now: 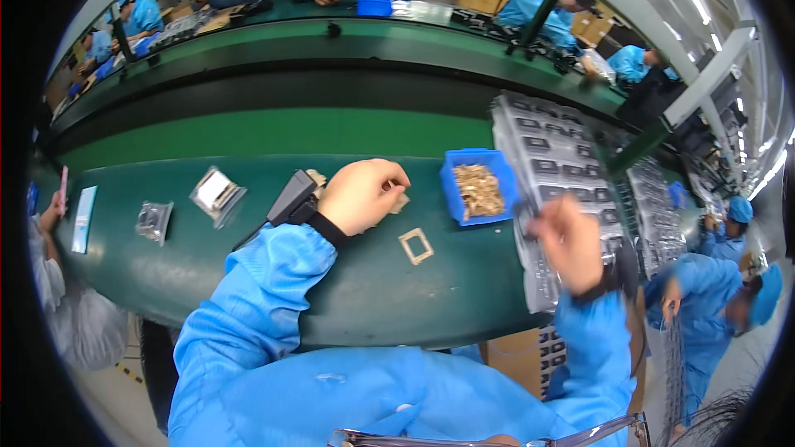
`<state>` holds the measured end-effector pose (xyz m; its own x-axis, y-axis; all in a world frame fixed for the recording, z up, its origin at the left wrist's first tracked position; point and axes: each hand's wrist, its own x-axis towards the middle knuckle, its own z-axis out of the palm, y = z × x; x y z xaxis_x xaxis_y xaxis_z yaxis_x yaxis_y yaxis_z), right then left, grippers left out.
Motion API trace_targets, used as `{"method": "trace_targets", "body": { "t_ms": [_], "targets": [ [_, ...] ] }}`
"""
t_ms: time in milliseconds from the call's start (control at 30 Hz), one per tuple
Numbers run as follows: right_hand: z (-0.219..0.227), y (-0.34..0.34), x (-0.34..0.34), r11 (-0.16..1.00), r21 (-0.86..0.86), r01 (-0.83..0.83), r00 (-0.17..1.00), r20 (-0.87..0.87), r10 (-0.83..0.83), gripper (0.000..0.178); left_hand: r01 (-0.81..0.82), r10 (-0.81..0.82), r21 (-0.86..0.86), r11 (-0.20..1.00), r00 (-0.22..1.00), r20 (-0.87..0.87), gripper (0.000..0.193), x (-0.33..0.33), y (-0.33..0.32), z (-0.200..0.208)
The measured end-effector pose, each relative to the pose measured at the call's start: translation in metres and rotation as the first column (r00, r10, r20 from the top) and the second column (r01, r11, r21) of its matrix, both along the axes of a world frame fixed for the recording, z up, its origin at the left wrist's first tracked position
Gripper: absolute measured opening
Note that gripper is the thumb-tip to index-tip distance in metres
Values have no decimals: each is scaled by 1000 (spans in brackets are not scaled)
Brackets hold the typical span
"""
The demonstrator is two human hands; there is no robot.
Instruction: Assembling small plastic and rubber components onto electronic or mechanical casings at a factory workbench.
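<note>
1. Head view: left hand (362,196) curls around a tan piece (400,203); right hand (571,240), blurred over the tray (539,285), grip unclear.
2. Tan frame (404,242) lies between hands, well inside the surface (373,306)'s near edge.
3. Step seems to be gathering pieces; next likely calls for light, careful placement.

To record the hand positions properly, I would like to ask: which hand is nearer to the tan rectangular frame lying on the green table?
The left. The left hand is just beyond the frame, toward its left; the right hand is farther away, off to its right.
</note>
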<state>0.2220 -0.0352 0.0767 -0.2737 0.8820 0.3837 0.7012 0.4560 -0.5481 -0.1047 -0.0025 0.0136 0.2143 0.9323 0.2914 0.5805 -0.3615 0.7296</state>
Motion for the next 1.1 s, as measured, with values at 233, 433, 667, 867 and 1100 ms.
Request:
{"method": "trace_targets", "body": {
  "t_ms": [233, 433, 667, 867, 1100],
  "targets": [
    [-102, -78, -63, 951, -177, -255, 962, 54, 268, 10, 244, -203, 153, 958, 949, -242, 27, 19, -25, -47],
    [-101, -38, -83, 998, 45, -50, 991, 125, 44, 15, 99, -57, 113, 989, 944, -325, 27, 27, -21, -73],
    [-105, -5, -103, 959, -283, -11, 985, -170, -39, 17, 249, -137, 195, 949, 878, -458, 14, 27, -21, -69],
    [-135, 11, -102, 841, -480, -249, 798, -594, -103, 21, 286, -181, 466, 837, 949, -257, 20, 24, -26, -45],
    [-119, 9, -89, 799, -439, -412, 531, -828, -181, 15, 369, -151, 568, 736, 907, -394, 24, 49, -24, -20]
  ]
}}
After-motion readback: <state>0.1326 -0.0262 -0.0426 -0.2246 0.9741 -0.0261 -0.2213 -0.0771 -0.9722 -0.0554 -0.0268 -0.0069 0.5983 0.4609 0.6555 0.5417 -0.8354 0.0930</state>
